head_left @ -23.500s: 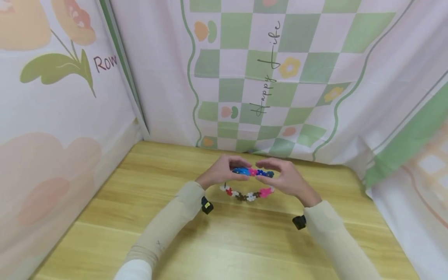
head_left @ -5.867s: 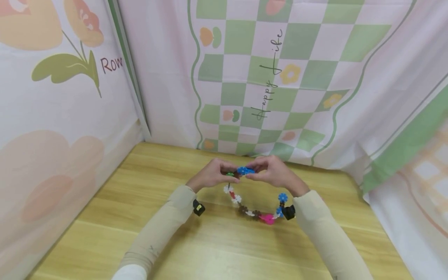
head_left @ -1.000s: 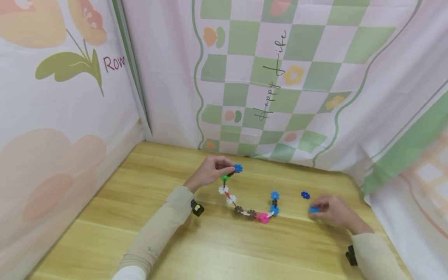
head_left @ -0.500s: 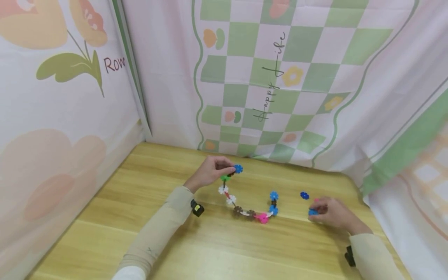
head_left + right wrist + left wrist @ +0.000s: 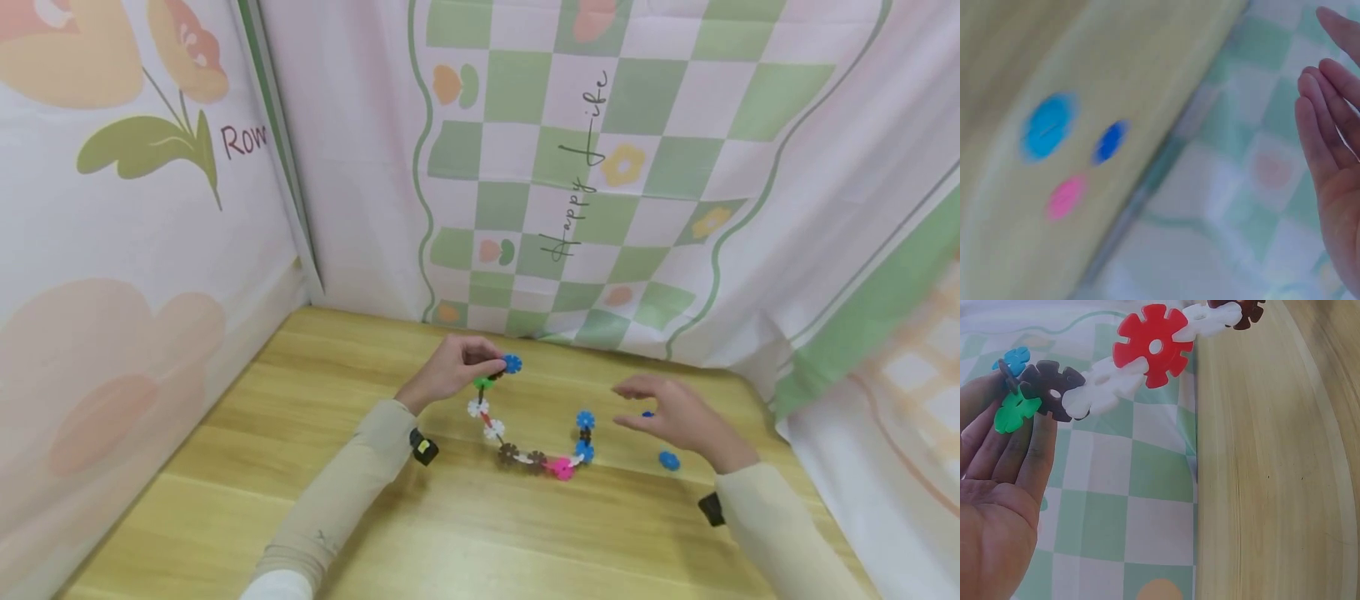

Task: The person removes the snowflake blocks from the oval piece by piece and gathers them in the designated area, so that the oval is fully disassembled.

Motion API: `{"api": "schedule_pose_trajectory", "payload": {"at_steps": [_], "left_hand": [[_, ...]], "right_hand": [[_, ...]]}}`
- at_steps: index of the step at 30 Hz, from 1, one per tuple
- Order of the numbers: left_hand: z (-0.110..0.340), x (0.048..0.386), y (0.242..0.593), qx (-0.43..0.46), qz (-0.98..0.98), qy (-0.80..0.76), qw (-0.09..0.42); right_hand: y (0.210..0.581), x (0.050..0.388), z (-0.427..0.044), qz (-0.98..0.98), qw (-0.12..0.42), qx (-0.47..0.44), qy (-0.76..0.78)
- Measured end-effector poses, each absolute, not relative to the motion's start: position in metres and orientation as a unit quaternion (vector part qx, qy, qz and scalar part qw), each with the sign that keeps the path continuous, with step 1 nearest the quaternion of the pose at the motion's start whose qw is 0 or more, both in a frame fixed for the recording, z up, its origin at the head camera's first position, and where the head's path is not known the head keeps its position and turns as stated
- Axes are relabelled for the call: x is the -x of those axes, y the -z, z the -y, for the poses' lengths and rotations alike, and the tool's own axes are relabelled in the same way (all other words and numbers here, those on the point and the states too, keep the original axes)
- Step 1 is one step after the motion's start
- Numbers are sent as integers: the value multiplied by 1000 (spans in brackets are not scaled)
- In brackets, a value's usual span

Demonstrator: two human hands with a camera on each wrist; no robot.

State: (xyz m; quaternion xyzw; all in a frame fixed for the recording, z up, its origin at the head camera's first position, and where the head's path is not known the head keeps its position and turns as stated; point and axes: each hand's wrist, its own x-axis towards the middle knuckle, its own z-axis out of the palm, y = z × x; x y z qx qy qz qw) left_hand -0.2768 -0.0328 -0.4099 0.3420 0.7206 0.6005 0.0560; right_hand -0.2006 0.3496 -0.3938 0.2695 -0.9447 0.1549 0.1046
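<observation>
My left hand (image 5: 453,371) pinches one end of a chain of flower-shaped discs, near a blue disc (image 5: 513,363) and a green disc (image 5: 483,382). The chain curves through white, red, brown and pink discs (image 5: 563,468) to a blue disc (image 5: 585,420) at its other end. In the left wrist view a red disc (image 5: 1145,345) joins white ones beyond the fingers. My right hand (image 5: 678,417) is raised right of the chain, thumb and fingers apart, holding nothing. Loose beside it lie a light blue disc (image 5: 669,461) and a dark blue disc (image 5: 648,414), partly hidden by the hand.
The right wrist view shows a loose pink disc (image 5: 1066,197) near the two blue ones on the wooden table (image 5: 465,533). A checkered curtain (image 5: 517,150) hangs along the back edge, and a printed cloth (image 5: 135,250) stands at the left.
My right hand has let go of the light blue disc, which lies on the table, and has moved left and back towards the chain. The left hand keeps its hold.
</observation>
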Motion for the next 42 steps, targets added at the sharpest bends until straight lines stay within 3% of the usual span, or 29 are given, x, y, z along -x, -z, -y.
{"api": "schedule_pose_trajectory", "payload": {"at_steps": [9,16,42], "left_hand": [[30,277,409,-341,-720,-602,58],[28,278,410,-336,-721,-603,68],[28,272,412,-343,-724,-593,78]], "right_hand": [[369,224,-265,879,192,-393,-188],[367,234,-226,831,247,-459,-192],[368,246,-209,781,329,-514,-128]]}}
